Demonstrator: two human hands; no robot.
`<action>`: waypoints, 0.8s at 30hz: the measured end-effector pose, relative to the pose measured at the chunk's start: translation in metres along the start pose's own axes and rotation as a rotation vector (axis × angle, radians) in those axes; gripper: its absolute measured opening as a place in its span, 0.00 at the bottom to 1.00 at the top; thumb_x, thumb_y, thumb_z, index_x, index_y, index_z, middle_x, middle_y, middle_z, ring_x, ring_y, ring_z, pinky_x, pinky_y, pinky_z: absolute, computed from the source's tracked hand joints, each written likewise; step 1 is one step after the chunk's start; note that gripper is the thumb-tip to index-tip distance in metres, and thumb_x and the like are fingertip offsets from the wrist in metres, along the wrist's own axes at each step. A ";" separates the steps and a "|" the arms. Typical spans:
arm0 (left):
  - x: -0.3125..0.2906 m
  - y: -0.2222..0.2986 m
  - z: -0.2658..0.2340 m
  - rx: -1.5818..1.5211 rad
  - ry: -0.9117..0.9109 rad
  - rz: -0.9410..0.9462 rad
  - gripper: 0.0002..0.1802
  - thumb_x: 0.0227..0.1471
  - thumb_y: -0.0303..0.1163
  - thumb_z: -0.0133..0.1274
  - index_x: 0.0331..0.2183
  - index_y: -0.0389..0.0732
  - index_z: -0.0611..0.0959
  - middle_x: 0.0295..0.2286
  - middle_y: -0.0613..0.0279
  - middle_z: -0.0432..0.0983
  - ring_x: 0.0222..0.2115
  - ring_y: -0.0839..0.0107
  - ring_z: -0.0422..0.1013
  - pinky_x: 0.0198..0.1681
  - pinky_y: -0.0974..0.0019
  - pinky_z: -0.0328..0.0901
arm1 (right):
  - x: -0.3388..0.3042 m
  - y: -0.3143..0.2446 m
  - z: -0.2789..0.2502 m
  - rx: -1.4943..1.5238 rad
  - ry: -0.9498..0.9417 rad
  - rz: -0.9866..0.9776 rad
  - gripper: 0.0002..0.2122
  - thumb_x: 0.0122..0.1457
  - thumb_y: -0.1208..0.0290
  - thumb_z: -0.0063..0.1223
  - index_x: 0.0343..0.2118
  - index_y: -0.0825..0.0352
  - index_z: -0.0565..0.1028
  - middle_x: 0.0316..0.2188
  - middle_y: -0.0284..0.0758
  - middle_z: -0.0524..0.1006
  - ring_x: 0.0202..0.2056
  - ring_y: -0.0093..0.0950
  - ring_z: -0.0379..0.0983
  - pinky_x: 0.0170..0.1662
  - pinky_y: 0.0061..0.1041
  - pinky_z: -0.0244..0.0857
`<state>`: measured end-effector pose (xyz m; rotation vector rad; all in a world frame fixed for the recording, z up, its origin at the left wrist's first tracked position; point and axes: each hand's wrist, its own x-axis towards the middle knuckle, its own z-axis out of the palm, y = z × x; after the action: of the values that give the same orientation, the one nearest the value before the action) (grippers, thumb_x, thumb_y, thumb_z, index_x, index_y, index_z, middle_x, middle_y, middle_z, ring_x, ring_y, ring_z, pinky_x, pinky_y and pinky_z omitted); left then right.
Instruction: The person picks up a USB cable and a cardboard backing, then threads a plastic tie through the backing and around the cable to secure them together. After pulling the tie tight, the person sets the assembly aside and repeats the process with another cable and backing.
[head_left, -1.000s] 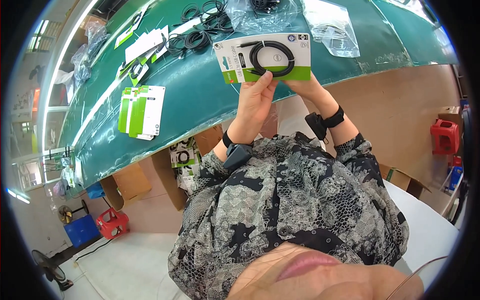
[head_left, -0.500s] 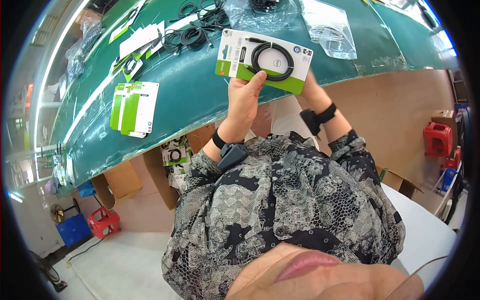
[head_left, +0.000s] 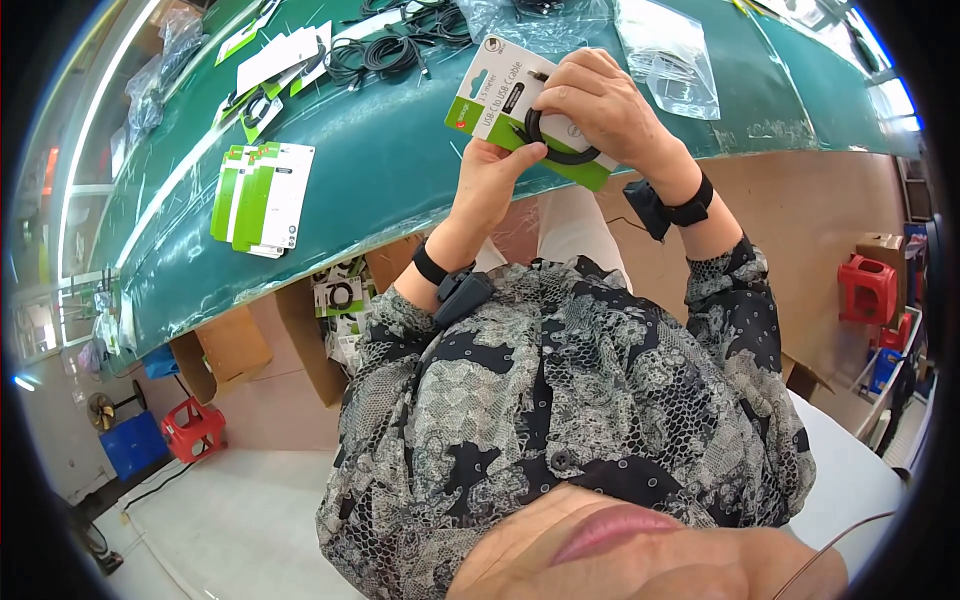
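Over the table's near edge I hold up a white and green backing card [head_left: 492, 97] with a coiled black cable [head_left: 572, 156] on its front. My left hand [head_left: 492, 180] grips the card's lower edge, its thumb pressed on the front by the coil. Across the upper right of the card lies my right hand [head_left: 606, 108], its fingers bent over the black coil and pinching it near a plug end. That hand hides much of the coil and the card's right side.
A stack of white and green cards [head_left: 262, 200] lies on the green table [head_left: 370, 180] to the left. Behind it are loose cards [head_left: 285, 60] and coiled black cables [head_left: 392, 52]. Clear plastic bags [head_left: 665, 60] lie at the back. Below the table, an open carton [head_left: 310, 335] holds packaged cables.
My right hand has come from behind the card round to its front and closed on the cable coil. The card has tilted, its left end higher.
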<state>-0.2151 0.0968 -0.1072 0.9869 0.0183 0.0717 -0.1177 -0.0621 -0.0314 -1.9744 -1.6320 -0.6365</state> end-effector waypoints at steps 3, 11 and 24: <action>0.004 -0.001 -0.001 -0.028 -0.015 0.015 0.19 0.47 0.18 0.54 0.43 0.33 0.73 0.38 0.61 0.74 0.39 0.73 0.70 0.44 0.70 0.66 | -0.003 0.003 0.005 0.010 -0.030 -0.003 0.10 0.45 0.74 0.54 0.33 0.61 0.75 0.34 0.32 0.71 0.37 0.34 0.66 0.44 0.30 0.60; 0.029 0.012 -0.023 0.159 -0.096 -0.046 0.22 0.48 0.21 0.54 0.46 0.33 0.70 0.42 0.59 0.72 0.41 0.72 0.70 0.46 0.69 0.64 | -0.022 0.017 0.016 0.327 0.150 0.419 0.14 0.54 0.63 0.54 0.41 0.64 0.72 0.33 0.32 0.73 0.40 0.29 0.68 0.44 0.28 0.62; 0.017 -0.004 0.002 -0.006 -0.094 -0.166 0.19 0.53 0.28 0.51 0.47 0.37 0.69 0.41 0.63 0.71 0.39 0.74 0.70 0.36 0.69 0.69 | -0.017 -0.009 0.045 0.540 0.351 0.949 0.18 0.58 0.59 0.52 0.42 0.69 0.69 0.33 0.34 0.75 0.35 0.20 0.69 0.39 0.22 0.64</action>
<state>-0.1982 0.0940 -0.1096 0.9787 0.0141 -0.1266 -0.1280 -0.0443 -0.0758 -1.7982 -0.4555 -0.1206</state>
